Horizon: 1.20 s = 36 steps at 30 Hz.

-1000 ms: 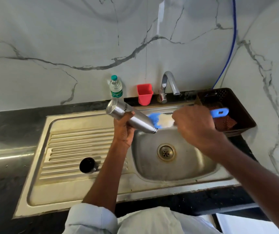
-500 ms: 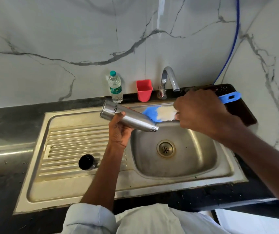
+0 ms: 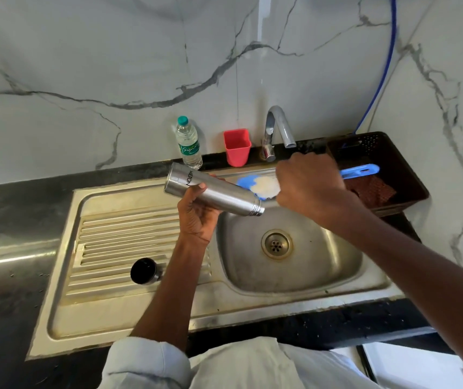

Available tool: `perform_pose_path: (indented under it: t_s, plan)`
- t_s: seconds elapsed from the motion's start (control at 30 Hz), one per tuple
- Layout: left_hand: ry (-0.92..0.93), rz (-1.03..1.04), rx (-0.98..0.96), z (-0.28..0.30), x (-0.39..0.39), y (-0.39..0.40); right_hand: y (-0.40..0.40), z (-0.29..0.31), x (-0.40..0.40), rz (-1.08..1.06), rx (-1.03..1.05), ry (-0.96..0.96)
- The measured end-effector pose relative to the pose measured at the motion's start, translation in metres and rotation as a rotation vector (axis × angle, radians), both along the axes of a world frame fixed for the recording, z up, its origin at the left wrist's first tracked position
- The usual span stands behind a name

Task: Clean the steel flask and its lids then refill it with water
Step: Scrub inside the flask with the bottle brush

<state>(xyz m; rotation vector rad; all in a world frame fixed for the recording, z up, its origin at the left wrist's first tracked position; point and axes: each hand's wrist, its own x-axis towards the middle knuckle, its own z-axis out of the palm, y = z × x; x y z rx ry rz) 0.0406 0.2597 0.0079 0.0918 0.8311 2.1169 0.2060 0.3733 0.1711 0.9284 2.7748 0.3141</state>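
Observation:
My left hand [image 3: 198, 213] grips the steel flask [image 3: 224, 192] around its middle and holds it nearly level over the sink basin [image 3: 322, 265], its open threaded mouth pointing right. My right hand [image 3: 310, 186] grips a blue-handled brush [image 3: 360, 171]. The brush's blue head with white bristles [image 3: 262, 186] lies against the flask's far side near the neck. A black lid [image 3: 143, 271] lies on the ribbed drainboard [image 3: 118, 237] to the left.
A steel tap [image 3: 279, 127] stands behind the basin, no water running. A plastic water bottle [image 3: 187, 143] and a red cup [image 3: 237, 147] stand by the wall. A dark basket [image 3: 387, 155] holding a brown scrub pad [image 3: 373, 189] sits at right.
The view has shifted downward. The flask has tilted a little flatter, and my right hand with the brush has kept rubbing along the flask near its neck.

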Motion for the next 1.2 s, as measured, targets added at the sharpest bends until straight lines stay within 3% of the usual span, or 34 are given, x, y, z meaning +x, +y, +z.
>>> perform_pose_path:
  t_s: [0.23,0.33,0.5,0.63,0.7,0.9,1.07,1.2]
  plan:
    - [-0.085,0.054,0.067,-0.008,-0.013,-0.011,0.034,0.015,0.022,0.038,-0.041,0.1]
    - [-0.097,0.059,0.089,-0.009,-0.01,-0.007,0.042,-0.006,0.009,-0.027,-0.122,0.151]
    - [-0.208,0.118,-0.007,-0.01,-0.01,-0.009,0.067,-0.088,0.023,-0.302,-0.674,0.301]
    - [-0.452,0.252,-0.005,-0.009,-0.012,-0.014,0.036,-0.123,0.045,-0.641,-1.22,0.52]
    - [-0.533,0.279,-0.018,-0.013,-0.009,-0.015,0.016,-0.135,0.047,-0.754,-1.353,0.625]
    - [-0.691,0.34,-0.061,-0.018,0.001,-0.004,-0.006,-0.148,0.032,-1.059,-1.483,0.834]
    - [-0.732,0.313,-0.042,-0.011,0.007,0.01,-0.019,-0.15,0.021,-1.002,-1.707,0.883]
    - [-0.774,0.259,-0.218,-0.002,0.005,0.015,-0.023,-0.161,0.022,-0.892,-1.561,1.06]
